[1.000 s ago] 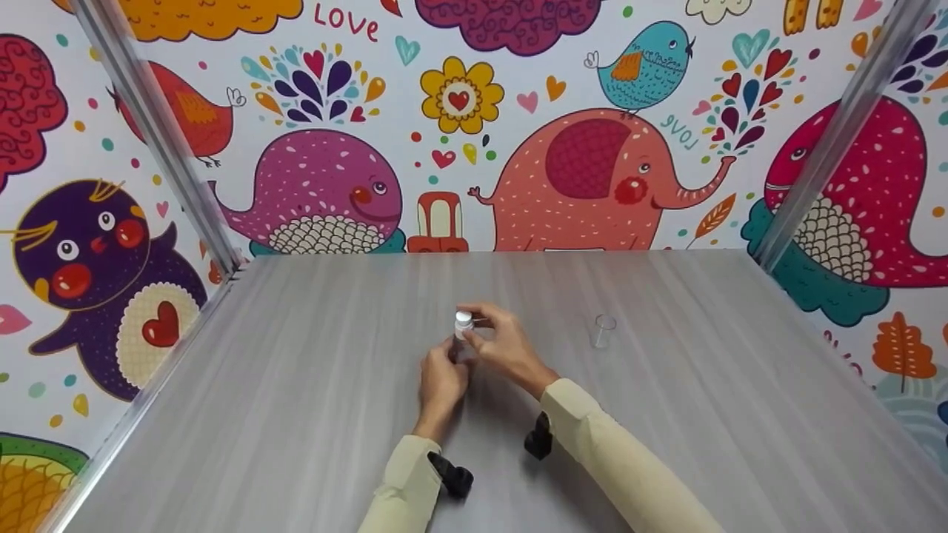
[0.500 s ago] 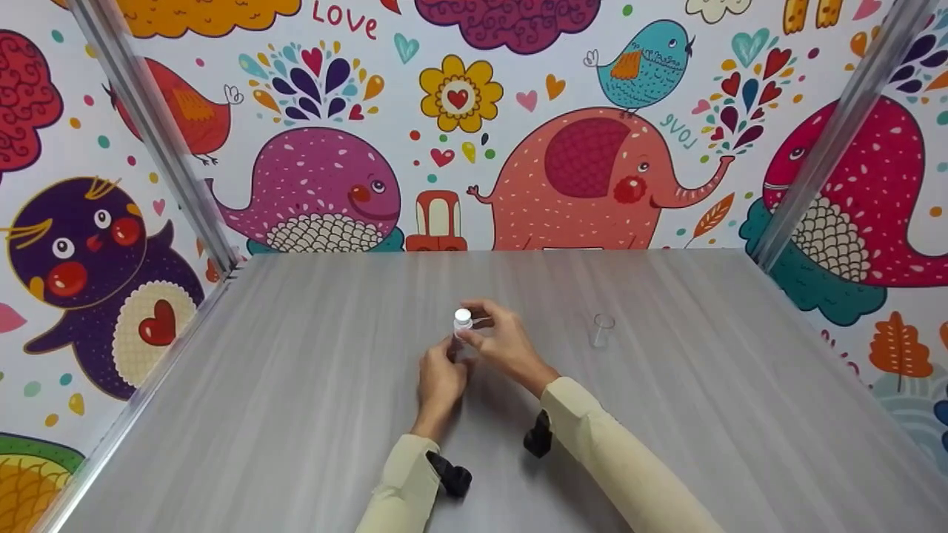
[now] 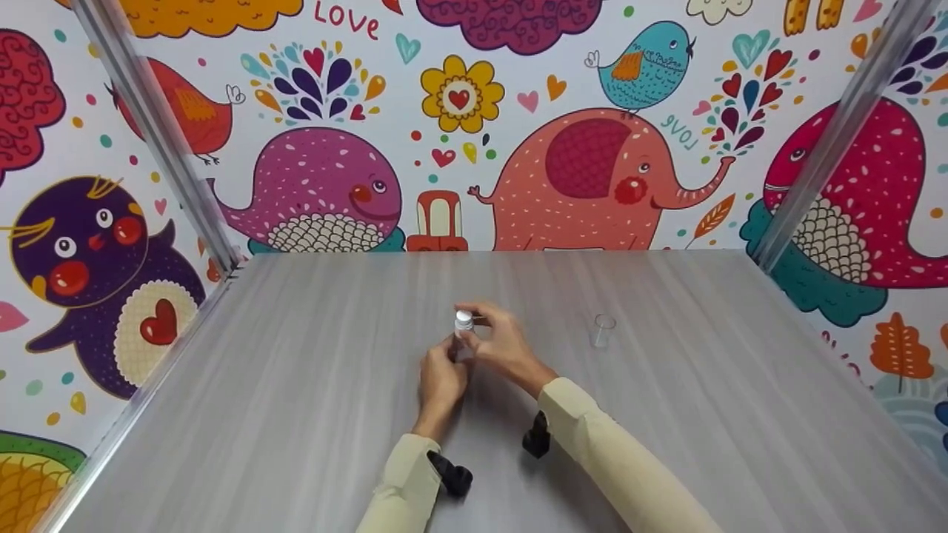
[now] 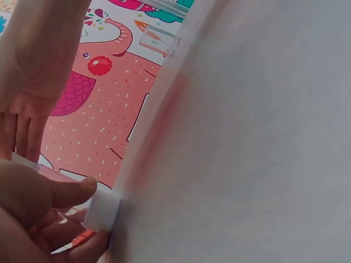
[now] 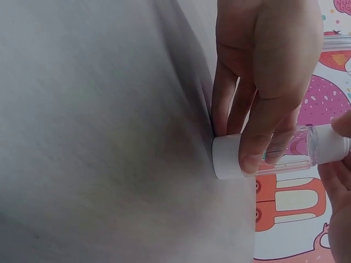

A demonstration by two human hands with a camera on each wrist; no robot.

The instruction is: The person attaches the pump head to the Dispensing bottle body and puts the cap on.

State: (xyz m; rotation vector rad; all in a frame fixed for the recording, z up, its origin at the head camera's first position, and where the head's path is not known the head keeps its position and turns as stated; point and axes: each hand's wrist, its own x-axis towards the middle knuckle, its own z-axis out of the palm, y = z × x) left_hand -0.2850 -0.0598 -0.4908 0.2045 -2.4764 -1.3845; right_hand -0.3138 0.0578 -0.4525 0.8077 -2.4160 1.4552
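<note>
The left hand (image 3: 444,381) grips a clear bottle (image 5: 299,149) low down, thumb and fingers about the body just by its white base (image 5: 226,157), while the right hand (image 3: 509,348) pinches the white cap (image 5: 330,144) at the top between thumb and fingers. Compared with half a second ago, the right hand's uppermost fingertips have slid slightly leftward at the cap, close to where they lay a second ago; the left hand has barely moved. Such a small shift back and forth suggests the cap is being worked or turned; it is on the bottle, so that step looks unfinished. The bottle stands in front of the person, near the middle of the table (image 3: 311,385), its long axis close to vertical, cap end up and base down at the tabletop; whether the base quite touches is hard to tell. To the right, well apart from both hands, a small clear glass (image 3: 603,331) stands on the table, and beyond rises the cartoon-printed wall (image 3: 544,41).
</note>
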